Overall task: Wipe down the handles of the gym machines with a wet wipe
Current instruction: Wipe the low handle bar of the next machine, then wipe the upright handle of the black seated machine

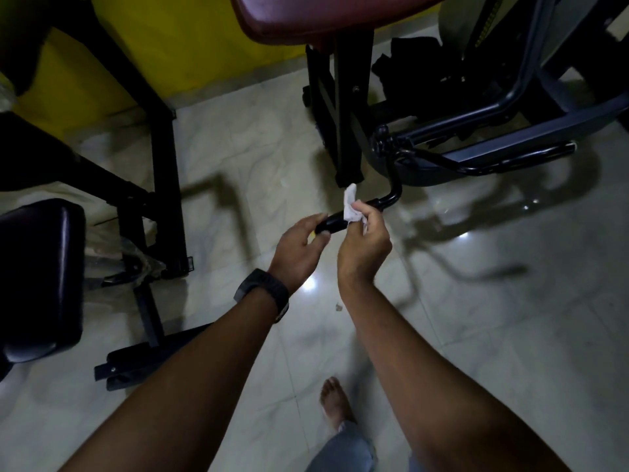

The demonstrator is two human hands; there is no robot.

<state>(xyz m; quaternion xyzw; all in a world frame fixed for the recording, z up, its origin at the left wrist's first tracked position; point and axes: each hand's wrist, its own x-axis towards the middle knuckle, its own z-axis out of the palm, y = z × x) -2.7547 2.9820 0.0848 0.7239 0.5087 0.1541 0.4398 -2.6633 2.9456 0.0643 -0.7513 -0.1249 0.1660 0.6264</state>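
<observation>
Below, both hands are working at a black machine handle (335, 222) that is sticking out over the pale tiled floor (493, 301); the right hand (366, 245) is pinching a white wet wipe (350, 207) between thumb and fingers, closed on it, and pressing it against the handle partway along its length; one corner of the wipe is poking up above the bar. The left hand (299, 247), wearing a dark watch (263, 289) at the wrist, is curling loosely around the free end of the handle, fingers half bent and thumb touching the grip, steadying it; whether it is fully gripping I cannot tell. The handle is bending upward at its far end and joining a black metal frame (476, 158); a maroon padded seat (323, 18) is sitting above that frame; a black padded bench (41, 274) is standing at the left, well apart from the hands; a bare foot (335, 401) is resting on the floor below the right forearm.
</observation>
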